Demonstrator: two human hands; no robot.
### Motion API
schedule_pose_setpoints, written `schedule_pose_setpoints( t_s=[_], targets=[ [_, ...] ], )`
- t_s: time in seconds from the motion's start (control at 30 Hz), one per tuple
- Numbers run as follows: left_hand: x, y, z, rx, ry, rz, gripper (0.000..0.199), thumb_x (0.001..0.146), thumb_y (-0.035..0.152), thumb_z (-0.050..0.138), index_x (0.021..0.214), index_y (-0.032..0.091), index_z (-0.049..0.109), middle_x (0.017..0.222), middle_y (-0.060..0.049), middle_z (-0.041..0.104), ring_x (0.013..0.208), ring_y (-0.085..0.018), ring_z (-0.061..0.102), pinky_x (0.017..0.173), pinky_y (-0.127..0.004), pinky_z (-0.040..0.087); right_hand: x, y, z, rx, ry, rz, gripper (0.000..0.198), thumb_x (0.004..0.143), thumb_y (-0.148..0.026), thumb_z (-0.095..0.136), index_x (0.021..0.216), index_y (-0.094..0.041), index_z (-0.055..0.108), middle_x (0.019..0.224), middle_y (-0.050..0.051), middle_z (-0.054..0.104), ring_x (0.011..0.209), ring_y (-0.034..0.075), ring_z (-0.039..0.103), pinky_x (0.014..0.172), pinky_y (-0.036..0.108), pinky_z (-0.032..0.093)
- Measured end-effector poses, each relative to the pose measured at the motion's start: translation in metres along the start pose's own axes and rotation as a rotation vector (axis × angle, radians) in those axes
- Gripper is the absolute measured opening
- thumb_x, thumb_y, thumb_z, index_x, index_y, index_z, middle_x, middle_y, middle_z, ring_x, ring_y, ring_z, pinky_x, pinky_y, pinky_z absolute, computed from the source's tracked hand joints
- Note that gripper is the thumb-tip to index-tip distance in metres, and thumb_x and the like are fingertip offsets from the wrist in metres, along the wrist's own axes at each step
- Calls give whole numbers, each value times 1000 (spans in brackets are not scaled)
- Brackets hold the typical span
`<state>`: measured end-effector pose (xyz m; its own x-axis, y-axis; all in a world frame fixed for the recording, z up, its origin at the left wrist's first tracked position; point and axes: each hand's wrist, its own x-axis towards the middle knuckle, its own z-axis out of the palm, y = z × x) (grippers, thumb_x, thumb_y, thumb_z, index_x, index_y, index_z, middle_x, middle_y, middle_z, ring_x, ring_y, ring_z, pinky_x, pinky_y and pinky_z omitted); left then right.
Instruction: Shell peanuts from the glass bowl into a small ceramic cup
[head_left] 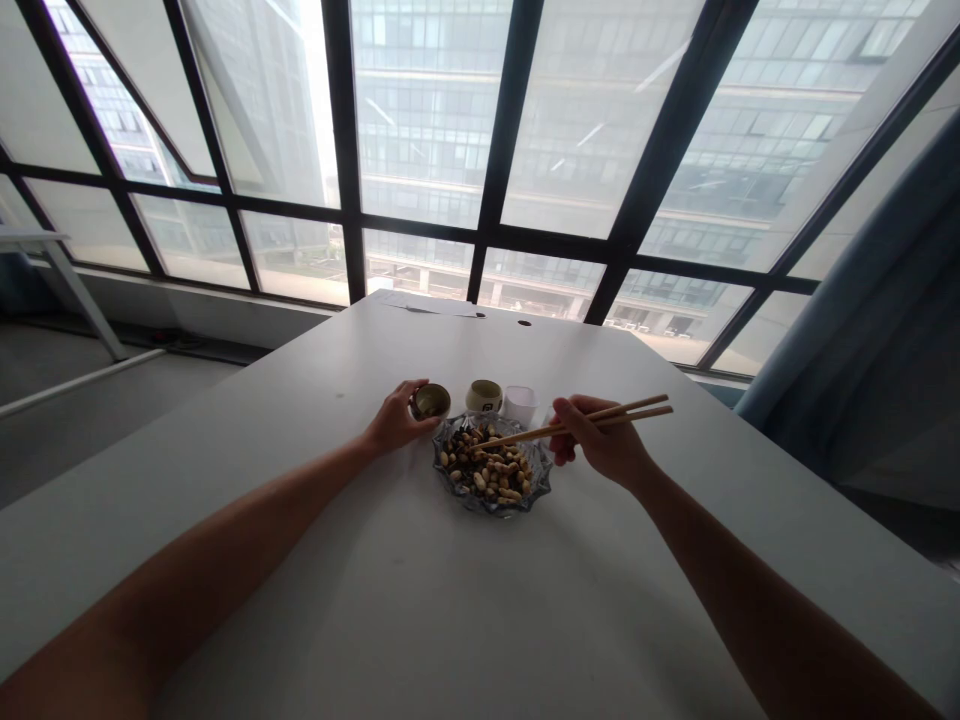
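My left hand [399, 416] is closed around a small dark-rimmed cup [431, 402], tilted toward me at the bowl's left edge. A pair of wooden chopsticks [616, 412] is gripped in my right hand [592, 440], to the right of the bowl. Their tips reach down to the contents of a scalloped glass bowl [541, 482]. Peanuts in the shell [499, 474] fill the bowl, with small dark pieces [457, 440] mixed in at its left. Whether the tips pinch anything is too small to tell.
Behind the bowl stand a greenish cup [485, 396] with a dark mark and a pale translucent cup [520, 402]. Papers [427, 303] lie at the far end of the white table [360, 600]. Beyond are large windows, with a blue curtain [847, 300] at right.
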<state>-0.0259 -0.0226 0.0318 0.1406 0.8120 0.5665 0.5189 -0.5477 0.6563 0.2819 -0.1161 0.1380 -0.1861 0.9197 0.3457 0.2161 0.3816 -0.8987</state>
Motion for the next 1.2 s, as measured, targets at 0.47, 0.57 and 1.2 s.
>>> schedule_pose_setpoints(
  t_s=[0.47,0.57,1.2],
  targets=[
    [30,29,1,212,-28,-118,78,74,64,70,133,13,55,134,-20,60,127,-38,55,103,-51,48,11,-15,-83,-175,287,-130,60,76,-75,66,66,-16,63,52,6,66,39,15,62,34,22,47],
    [46,73,39,268,-162,122,70,80,61,65,134,16,56,135,-17,61,131,-37,52,112,-55,37,10,-12,-105,-297,307,-142,59,79,-74,63,66,-16,62,51,5,65,39,14,62,35,22,47],
    [82,125,136,220,-445,596,84,74,19,72,149,20,34,138,-15,55,130,-34,51,112,-51,39,-1,-22,-121,-395,175,-114,57,84,-71,60,69,-16,63,55,6,68,41,13,63,38,21,49]
  ],
)
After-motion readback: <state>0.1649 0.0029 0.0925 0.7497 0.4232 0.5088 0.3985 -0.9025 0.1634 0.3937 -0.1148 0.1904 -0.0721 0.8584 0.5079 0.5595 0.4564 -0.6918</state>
